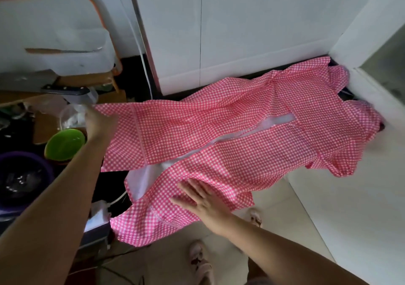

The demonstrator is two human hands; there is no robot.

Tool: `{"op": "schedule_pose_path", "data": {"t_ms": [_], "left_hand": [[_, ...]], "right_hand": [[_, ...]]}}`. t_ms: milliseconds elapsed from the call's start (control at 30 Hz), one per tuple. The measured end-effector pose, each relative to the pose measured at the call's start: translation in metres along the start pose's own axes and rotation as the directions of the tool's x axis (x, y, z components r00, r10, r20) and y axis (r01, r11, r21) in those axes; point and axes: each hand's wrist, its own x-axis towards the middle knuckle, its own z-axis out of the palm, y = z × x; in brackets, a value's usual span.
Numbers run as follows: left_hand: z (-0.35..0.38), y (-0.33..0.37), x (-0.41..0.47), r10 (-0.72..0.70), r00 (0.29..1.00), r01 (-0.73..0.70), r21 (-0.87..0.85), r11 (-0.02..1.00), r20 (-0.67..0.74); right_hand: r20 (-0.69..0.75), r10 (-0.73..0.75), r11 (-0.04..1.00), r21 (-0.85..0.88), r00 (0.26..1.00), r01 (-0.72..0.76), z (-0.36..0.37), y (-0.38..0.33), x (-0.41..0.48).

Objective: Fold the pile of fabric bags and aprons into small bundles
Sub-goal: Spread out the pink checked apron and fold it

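A pink-and-white checked apron (pixel 230 135) lies spread across a dark counter, its white inner side showing along a slit in the middle. My left hand (pixel 98 122) grips the apron's left edge and holds it up off the counter. My right hand (pixel 201 199) lies flat with straight fingers on the apron's near part, pressing it down. The far right end of the apron is bunched against a white wall corner. The near left corner hangs over the counter's edge.
A green bowl (pixel 65 144) and a dark purple bowl (pixel 24 179) sit left of the apron. A knife (pixel 65 90), plastic bags and a white board (pixel 54 32) crowd the back left. White cabinet doors (pixel 219 32) stand behind. Below are floor tiles and my slippered feet (pixel 200 260).
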Motion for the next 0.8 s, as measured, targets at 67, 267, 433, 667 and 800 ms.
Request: {"op": "schedule_pose_path", "data": {"t_ms": [67, 267, 433, 667, 800], "left_hand": [[0.014, -0.015, -0.018, 0.035, 0.996, -0.041, 0.066, 0.997, 0.088], [0.04, -0.053, -0.041, -0.313, 0.944, 0.278, 0.262, 0.924, 0.102], [0.039, -0.058, -0.038, -0.305, 0.914, 0.239, 0.253, 0.938, 0.269], [0.033, -0.054, -0.048, -0.234, 0.955, 0.182, 0.265, 0.947, 0.18], [0.03, -0.054, -0.049, -0.147, 0.986, 0.134, 0.147, 0.98, 0.083]], "right_hand": [[-0.066, 0.006, 0.999, 0.054, 0.998, -0.003, 0.005, -0.001, 0.004], [0.056, 0.124, 0.961, 0.242, 0.991, -0.134, -0.013, 0.019, 0.015], [-0.124, 0.418, 0.828, 0.459, 0.9, -0.321, -0.039, 0.01, 0.032], [0.031, 0.338, 0.734, 0.617, 0.941, -0.284, -0.048, -0.056, 0.039], [0.23, 0.402, 0.772, 0.435, 0.886, -0.463, -0.054, -0.094, 0.057]]}}
